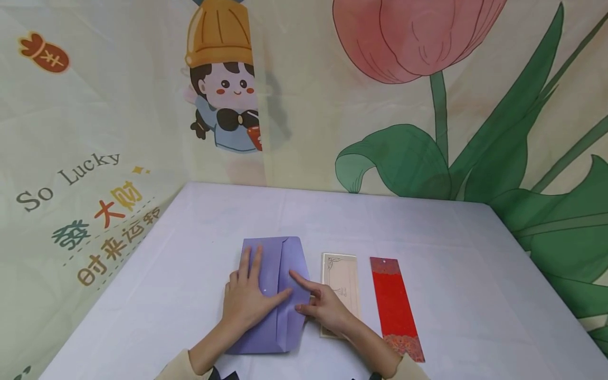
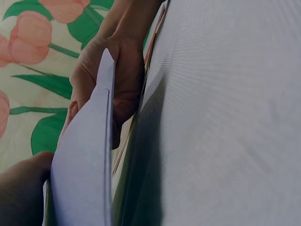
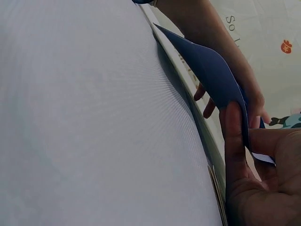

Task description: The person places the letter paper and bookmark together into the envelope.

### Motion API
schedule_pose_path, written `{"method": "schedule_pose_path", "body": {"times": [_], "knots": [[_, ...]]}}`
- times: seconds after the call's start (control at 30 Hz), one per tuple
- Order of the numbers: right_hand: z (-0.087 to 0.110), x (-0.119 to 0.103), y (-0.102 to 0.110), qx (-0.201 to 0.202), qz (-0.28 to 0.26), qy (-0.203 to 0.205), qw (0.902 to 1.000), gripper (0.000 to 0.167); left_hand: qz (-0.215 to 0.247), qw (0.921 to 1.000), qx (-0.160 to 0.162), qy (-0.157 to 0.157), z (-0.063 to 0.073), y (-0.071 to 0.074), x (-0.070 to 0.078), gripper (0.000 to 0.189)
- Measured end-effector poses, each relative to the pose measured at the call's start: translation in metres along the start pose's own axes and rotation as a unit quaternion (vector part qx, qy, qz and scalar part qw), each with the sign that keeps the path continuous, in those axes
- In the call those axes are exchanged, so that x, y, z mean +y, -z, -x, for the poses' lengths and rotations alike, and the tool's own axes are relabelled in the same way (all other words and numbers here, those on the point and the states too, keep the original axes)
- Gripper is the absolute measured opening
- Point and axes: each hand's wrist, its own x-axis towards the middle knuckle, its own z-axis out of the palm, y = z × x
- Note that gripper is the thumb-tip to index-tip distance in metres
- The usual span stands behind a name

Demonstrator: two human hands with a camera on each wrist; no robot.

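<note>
A purple envelope (image 1: 265,338) with a lengthwise flap is held up close over the table, its underside and a shadow visible in both wrist views. Across its left part lies my left hand (image 1: 248,301), index and middle fingers stretched over the top face and the thumb reaching the flap. Two of its fingertips (image 3: 200,92) show below the envelope in the right wrist view. My right hand (image 1: 328,309) pinches the envelope's right-hand part, with finger and thumb on opposite faces. Beneath its wrist lies a beige card (image 1: 340,272) with a printed ornament, partly covered.
A red strip (image 1: 396,295) with patterned ends and a small hole lies right of the beige card, its lower end near my right forearm. All rest on a white-covered table (image 1: 456,243). A printed cloth backdrop (image 1: 304,95) rises behind the table's far edge.
</note>
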Motion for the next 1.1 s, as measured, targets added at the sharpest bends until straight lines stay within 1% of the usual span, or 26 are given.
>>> {"method": "schedule_pose_path", "body": {"times": [0.17, 0.27, 0.47, 0.63, 0.67, 0.7, 0.73, 0.77, 0.8, 0.83, 0.87, 0.9, 0.93, 0.97, 1.0, 1.03, 1.07, 1.1], "knots": [[0.000, 0.000, 0.001, -0.006, 0.001, 0.005, 1.0000, 0.070, -0.014, 0.9995, -0.004, -0.029, 0.001, -0.001, -0.002, 0.102], [0.001, 0.000, 0.001, -0.009, -0.001, 0.009, 0.9999, 0.070, -0.019, 0.9990, 0.001, -0.040, 0.001, -0.003, -0.003, 0.096], [0.001, 0.000, -0.001, -0.006, -0.015, -0.002, 0.9999, 0.069, -0.011, 0.9992, 0.010, -0.036, 0.002, -0.007, -0.005, 0.090], [0.001, -0.002, -0.003, 0.001, -0.015, -0.004, 0.9999, 0.070, -0.001, 0.9997, 0.004, -0.026, 0.001, -0.008, -0.005, 0.087], [0.002, -0.003, -0.004, 0.006, -0.005, -0.002, 1.0000, 0.069, 0.001, 0.9997, 0.004, -0.025, 0.001, -0.009, -0.005, 0.087], [0.003, -0.005, -0.004, 0.017, 0.021, 0.003, 0.9996, 0.069, 0.003, 0.9997, 0.002, -0.022, 0.001, -0.009, -0.004, 0.087], [0.004, -0.008, -0.004, 0.034, 0.060, 0.008, 0.9976, 0.068, 0.005, 0.9998, 0.001, -0.020, 0.001, -0.009, -0.004, 0.086], [0.006, -0.011, -0.004, 0.058, 0.107, 0.017, 0.9924, 0.067, 0.006, 0.9998, -0.001, -0.018, 0.001, -0.009, -0.004, 0.086], [0.009, -0.015, -0.004, 0.088, 0.163, 0.026, 0.9824, 0.065, 0.008, 0.9998, -0.003, -0.016, 0.001, -0.009, -0.004, 0.086], [0.012, -0.019, -0.003, 0.123, 0.228, 0.033, 0.9653, 0.064, 0.009, 0.9999, -0.006, -0.013, 0.001, -0.010, -0.005, 0.086], [0.016, -0.023, -0.001, 0.166, 0.294, 0.035, 0.9408, 0.063, 0.011, 0.9999, -0.009, -0.009, 0.002, -0.010, -0.005, 0.086], [0.020, -0.026, 0.002, 0.207, 0.352, 0.028, 0.9124, 0.062, 0.011, 0.9998, -0.013, -0.006, 0.002, -0.010, -0.005, 0.086], [0.024, -0.029, 0.004, 0.245, 0.393, 0.021, 0.8859, 0.062, 0.011, 0.9998, -0.015, -0.003, 0.002, -0.009, -0.005, 0.087], [0.028, -0.030, 0.008, 0.276, 0.426, 0.008, 0.8616, 0.064, 0.011, 0.9998, -0.018, -0.001, 0.002, -0.009, -0.005, 0.086], [0.032, -0.031, 0.013, 0.298, 0.451, -0.008, 0.8410, 0.067, 0.010, 0.9998, -0.020, 0.000, 0.002, -0.009, -0.006, 0.086], [0.035, -0.030, 0.017, 0.314, 0.471, -0.028, 0.8236, 0.071, 0.008, 0.9998, -0.020, 0.001, 0.002, -0.009, -0.006, 0.086], [0.037, -0.029, 0.021, 0.324, 0.483, -0.047, 0.8120, 0.075, 0.005, 0.9998, -0.019, 0.001, 0.001, -0.008, -0.006, 0.086], [0.039, -0.026, 0.025, 0.328, 0.494, -0.062, 0.8025, 0.079, 0.002, 0.9998, -0.017, 0.001, 0.001, -0.008, -0.006, 0.086]]}}
